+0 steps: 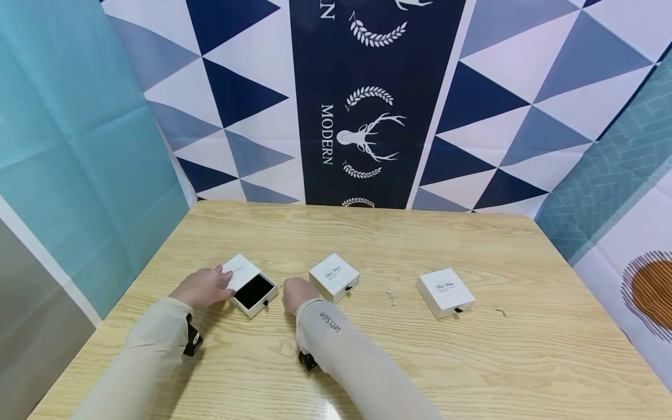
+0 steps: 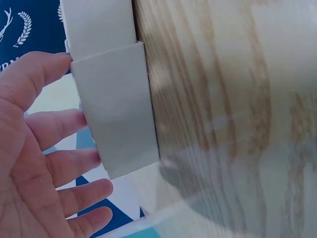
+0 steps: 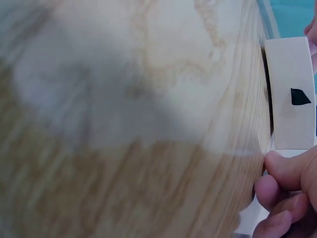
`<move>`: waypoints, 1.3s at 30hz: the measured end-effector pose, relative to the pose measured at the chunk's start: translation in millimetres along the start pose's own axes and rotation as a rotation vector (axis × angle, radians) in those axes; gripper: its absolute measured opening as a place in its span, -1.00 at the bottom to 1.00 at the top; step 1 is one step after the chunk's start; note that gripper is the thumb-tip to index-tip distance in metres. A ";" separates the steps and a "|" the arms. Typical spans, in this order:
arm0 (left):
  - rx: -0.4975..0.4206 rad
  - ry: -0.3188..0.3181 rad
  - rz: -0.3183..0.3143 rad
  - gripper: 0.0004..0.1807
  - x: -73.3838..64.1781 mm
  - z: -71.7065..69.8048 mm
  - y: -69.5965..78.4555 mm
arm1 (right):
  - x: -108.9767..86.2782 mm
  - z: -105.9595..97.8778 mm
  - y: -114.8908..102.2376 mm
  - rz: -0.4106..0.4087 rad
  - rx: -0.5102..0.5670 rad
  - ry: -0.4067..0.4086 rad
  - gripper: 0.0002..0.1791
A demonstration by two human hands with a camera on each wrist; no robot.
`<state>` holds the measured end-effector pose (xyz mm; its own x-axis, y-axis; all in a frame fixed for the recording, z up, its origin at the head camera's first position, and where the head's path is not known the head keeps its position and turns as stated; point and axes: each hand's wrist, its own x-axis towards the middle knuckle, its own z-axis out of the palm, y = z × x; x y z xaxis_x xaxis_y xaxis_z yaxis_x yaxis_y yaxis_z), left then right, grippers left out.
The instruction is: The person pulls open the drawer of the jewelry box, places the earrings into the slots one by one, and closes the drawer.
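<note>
Nearest the viewer, a person's pale left sleeve (image 1: 131,356) and right sleeve (image 1: 367,367) reach in over a wood-grain desk (image 1: 525,361), with black wrist cameras (image 1: 192,337) strapped at the cuffs. Beyond the cuffs, the left hand (image 1: 202,287) lies against a white drawer-style gift box (image 1: 240,269) at the left of the group; its grip is loose, thumb and fingers apart, fingertips touching the edge of the cover without closing round it. The drawer (image 1: 254,291) of this box stands partly out, showing a black lining and, on its front, a black pull tab (image 1: 266,303). The right hand (image 1: 297,294) is lowered between this box and the next; its grip is drawn together, fingers curled and thumb close to the forefinger, though one cannot tell from here whether anything is pinched there. A tiny gold-coloured piece (image 1: 281,285) shows just beside it. Farther right lie a slim gold-coloured trinket (image 1: 501,312) and, between the other boxes, some silver-coloured jewellery (image 1: 391,298). The right-hand box (image 1: 446,291) and the middle box (image 1: 334,276), both white and printed, are shut, black tabs facing the person. Behind the desk hangs a triangle-patterned cloth (image 1: 252,87) whose dark panel (image 1: 367,137) bears a stag's head and the word "MODERN".
</note>
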<state>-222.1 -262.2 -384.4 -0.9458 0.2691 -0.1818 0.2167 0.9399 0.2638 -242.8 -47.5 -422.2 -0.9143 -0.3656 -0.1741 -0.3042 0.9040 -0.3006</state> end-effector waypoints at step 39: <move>-0.107 0.447 0.559 -0.75 -6.7 -8.5 86.6 | -65.5 -59.2 24.7 -0.356 0.381 0.012 -0.93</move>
<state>-199.0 -184.5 -352.3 -0.7143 0.5703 0.4058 0.6934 0.6551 0.2999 -206.2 12.0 -362.7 -0.7758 -0.6308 0.0110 -0.4798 0.5787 -0.6595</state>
